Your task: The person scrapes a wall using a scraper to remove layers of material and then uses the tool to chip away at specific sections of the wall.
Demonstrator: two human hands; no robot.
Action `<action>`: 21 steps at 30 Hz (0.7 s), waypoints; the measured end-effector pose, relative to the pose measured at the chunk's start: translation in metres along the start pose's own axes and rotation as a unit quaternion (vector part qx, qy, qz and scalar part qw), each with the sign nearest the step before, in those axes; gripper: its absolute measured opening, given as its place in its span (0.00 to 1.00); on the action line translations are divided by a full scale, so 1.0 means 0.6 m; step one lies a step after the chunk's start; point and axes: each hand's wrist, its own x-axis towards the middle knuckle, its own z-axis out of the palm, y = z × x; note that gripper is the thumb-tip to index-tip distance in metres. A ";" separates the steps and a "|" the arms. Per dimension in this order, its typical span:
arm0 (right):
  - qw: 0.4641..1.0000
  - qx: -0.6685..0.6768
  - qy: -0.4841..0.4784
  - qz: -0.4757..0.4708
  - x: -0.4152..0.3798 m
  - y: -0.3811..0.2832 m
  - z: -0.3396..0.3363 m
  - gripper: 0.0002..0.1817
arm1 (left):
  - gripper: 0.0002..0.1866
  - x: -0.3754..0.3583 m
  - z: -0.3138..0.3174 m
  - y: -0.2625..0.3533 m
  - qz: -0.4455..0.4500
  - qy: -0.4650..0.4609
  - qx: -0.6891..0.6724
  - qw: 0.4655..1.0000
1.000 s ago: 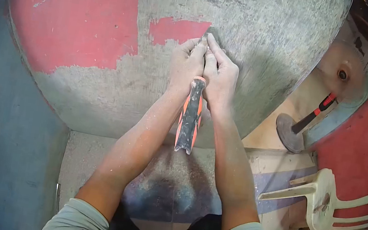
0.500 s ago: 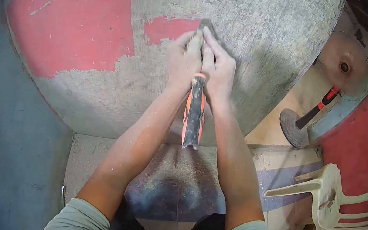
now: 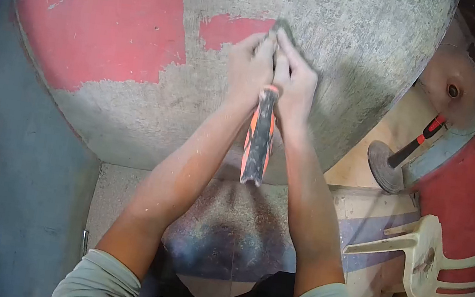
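Both hands are closed on a scraper whose black and orange handle [image 3: 259, 142] points down toward me. My left hand [image 3: 248, 71] wraps its upper part from the left, and my right hand [image 3: 296, 87] grips from the right, fingertips close together near its head. Most of the head is hidden behind my fingers; a dark bit of it shows against the wall [image 3: 350, 37]. It rests at the right end of a small pink paint patch [image 3: 232, 31]. Around this patch the wall is bare, rough grey. Pale dust coats my hands and forearms.
A larger pink painted area [image 3: 103, 20] covers the wall at left. A blue-grey wall [image 3: 26, 179] stands beside it. At right are a long-handled tool with a round grey head [image 3: 385, 166], a white plastic chair [image 3: 425, 260] and a red wall [image 3: 472, 163]. Debris litters the floor [image 3: 127, 200].
The whole view has shifted slightly, so the wall, hands and scraper sit a little further right. Both hands keep their grip, and the scraper stays at the small pink patch's right end.
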 end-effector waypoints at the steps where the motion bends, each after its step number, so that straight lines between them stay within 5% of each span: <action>1: 1.000 -0.003 -0.010 0.019 -0.025 0.012 -0.001 0.21 | 0.16 -0.023 -0.008 -0.014 -0.017 0.007 0.016 1.000; 6: 1.000 0.023 -0.004 -0.008 -0.060 0.066 0.005 0.22 | 0.16 -0.055 -0.018 -0.067 -0.066 0.017 0.006 0.998; 8: 0.996 0.031 -0.026 0.083 -0.026 0.015 -0.004 0.22 | 0.16 -0.019 -0.007 -0.017 -0.027 0.007 0.023 0.999; 12: 0.998 0.063 -0.005 0.005 0.007 0.009 -0.001 0.22 | 0.17 -0.004 0.006 0.016 -0.022 0.005 -0.017 1.000; 15: 0.996 0.054 -0.035 0.065 -0.053 0.041 -0.009 0.22 | 0.17 -0.036 -0.012 -0.052 0.021 0.009 0.059 0.998; 16: 0.998 0.043 -0.031 0.037 -0.071 0.048 -0.005 0.22 | 0.17 -0.055 -0.018 -0.051 -0.040 0.012 0.062 0.997; 19: 0.989 0.023 -0.040 0.143 -0.083 0.044 -0.006 0.22 | 0.17 -0.064 -0.019 -0.047 -0.064 0.006 0.031 0.997; 20: 0.999 0.048 -0.005 0.021 -0.063 0.067 0.002 0.22 | 0.17 -0.046 -0.012 -0.044 -0.004 0.022 0.067 0.997; 21: 0.998 0.067 -0.002 0.019 -0.032 0.058 0.006 0.22 | 0.17 -0.023 -0.006 -0.017 0.006 0.013 0.065 0.998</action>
